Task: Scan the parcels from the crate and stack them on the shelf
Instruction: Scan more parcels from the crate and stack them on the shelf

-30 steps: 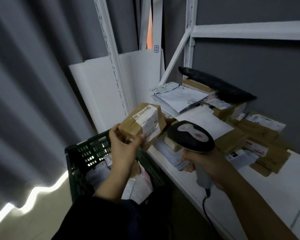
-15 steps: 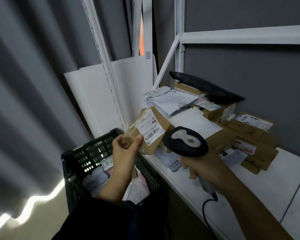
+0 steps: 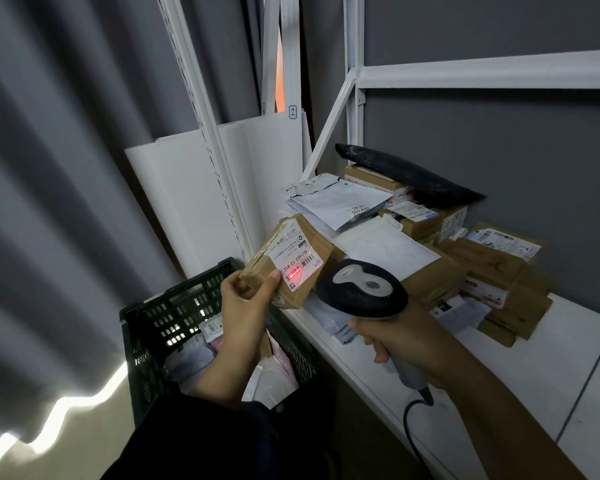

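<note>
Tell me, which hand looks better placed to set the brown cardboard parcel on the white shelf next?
Probably the left. The left hand grips the brown cardboard parcel close to the white shelf, while the right hand is occupied gripping the black handheld scanner.

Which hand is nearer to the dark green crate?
Left. The left hand holds a brown parcel over the crate; the right hand grips the scanner further off, over the shelf edge.
</note>
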